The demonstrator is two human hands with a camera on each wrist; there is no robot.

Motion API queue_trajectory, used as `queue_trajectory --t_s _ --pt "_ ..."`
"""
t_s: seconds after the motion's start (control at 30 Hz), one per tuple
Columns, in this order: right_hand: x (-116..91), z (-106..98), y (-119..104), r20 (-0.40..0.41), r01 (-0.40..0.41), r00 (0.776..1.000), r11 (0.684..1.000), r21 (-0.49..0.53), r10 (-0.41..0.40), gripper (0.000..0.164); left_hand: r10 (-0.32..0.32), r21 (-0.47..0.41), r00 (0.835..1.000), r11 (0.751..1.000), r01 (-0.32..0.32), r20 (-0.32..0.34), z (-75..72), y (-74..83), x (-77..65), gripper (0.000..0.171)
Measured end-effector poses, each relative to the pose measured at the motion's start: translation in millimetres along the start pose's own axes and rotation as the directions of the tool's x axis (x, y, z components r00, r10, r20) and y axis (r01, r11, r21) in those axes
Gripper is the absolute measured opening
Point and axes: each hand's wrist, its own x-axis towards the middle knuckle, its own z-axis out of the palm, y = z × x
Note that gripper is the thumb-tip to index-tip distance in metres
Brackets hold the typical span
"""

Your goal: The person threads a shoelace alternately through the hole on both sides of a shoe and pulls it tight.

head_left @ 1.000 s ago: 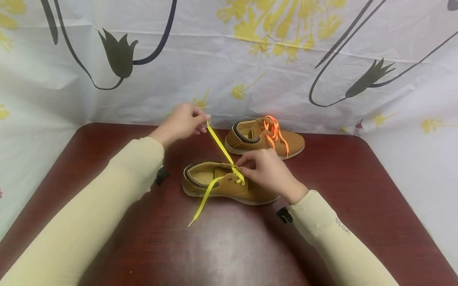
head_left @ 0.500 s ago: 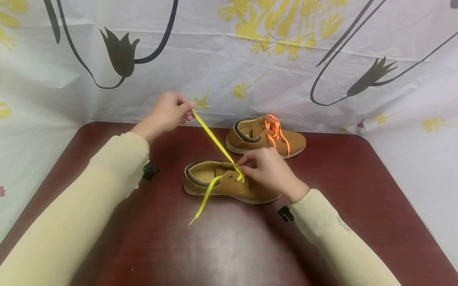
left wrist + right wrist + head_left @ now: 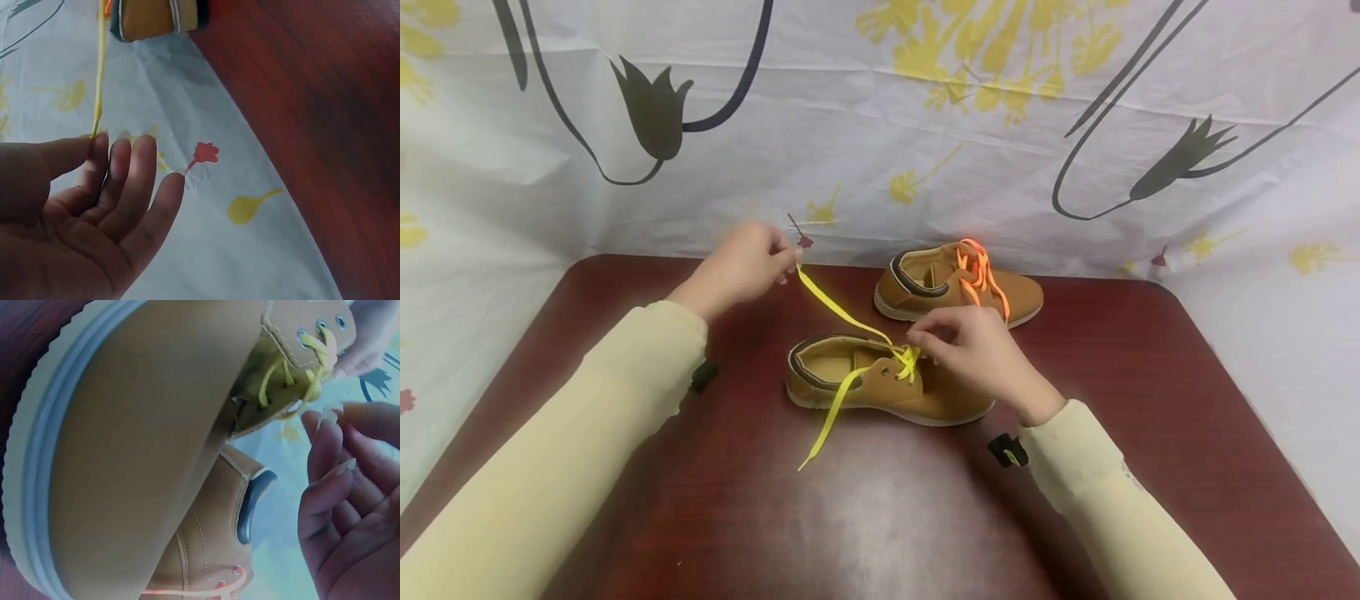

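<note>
My left hand (image 3: pixel 741 265) pinches the end of a yellow shoelace (image 3: pixel 99 75) between thumb and fingertip, up and left of the near shoe. That shoe is a tan low lace-up (image 3: pixel 880 402), toe to the right. The held lace sags in a curve to the eyelets; its other end (image 3: pixel 823 433) hangs over the shoe's near side. Beside the lacing, my right hand (image 3: pixel 973 346) hovers with fingers loosely curled. In the right wrist view, its fingertips (image 3: pixel 330 414) are close to the flap edge and crossed laces (image 3: pixel 322 353), with no lace seen between them.
Behind stands a matching tan shoe (image 3: pixel 1018 296) with orange laces (image 3: pixel 976 267), against a white patterned sheet (image 3: pixel 850 108) that encloses the back and sides. Both shoes are on a dark red wooden table (image 3: pixel 760 517). Black wrist devices (image 3: pixel 1007 450) sit under the sleeves.
My left hand pulled the lace up and left, then lowered, and the taut lace went slack. My right hand has moved slightly right, away from the shoe's lacing.
</note>
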Motion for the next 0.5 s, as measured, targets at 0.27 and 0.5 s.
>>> queue_trajectory --t_s 0.27,0.5 --pt "-7.1 -6.6 -2.2 -0.068 -0.033 0.997 0.999 0.040 0.036 0.011 0.074 -0.016 0.995 0.997 -0.073 0.069 9.8 -1.0 -5.2 0.026" --pt "-13.3 -8.3 -7.0 -0.111 -0.059 0.992 0.998 0.035 0.062 0.012 0.140 0.059 0.985 0.988 -0.146 0.099 22.7 2.9 -11.9 0.020"
